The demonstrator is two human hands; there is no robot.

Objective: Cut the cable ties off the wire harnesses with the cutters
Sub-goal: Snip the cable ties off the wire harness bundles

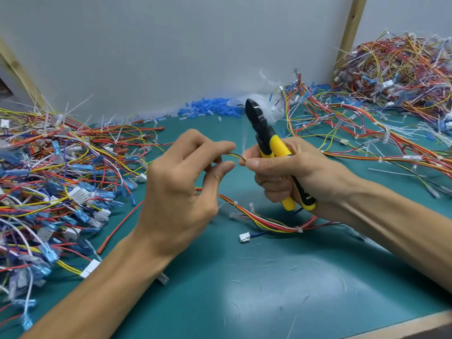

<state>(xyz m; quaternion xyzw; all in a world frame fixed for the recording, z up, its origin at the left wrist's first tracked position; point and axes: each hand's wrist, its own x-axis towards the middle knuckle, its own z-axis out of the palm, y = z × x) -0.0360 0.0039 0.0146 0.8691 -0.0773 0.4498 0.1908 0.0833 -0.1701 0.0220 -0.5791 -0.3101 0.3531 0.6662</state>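
**Both hands pinch one short stretch of harness, with the cutters held idle in the right hand.**

The left hand pinches the yellow wires of the wire harness at its fingertips. The right hand grips the cutters, blades pointing up and away, while its thumb and forefinger pinch the same wires just beside the left fingertips. A blurred cable tie seems to stand up between the hands. It is probably best to keep the wires taut and nip only plastic, then work along the loop below the hands.
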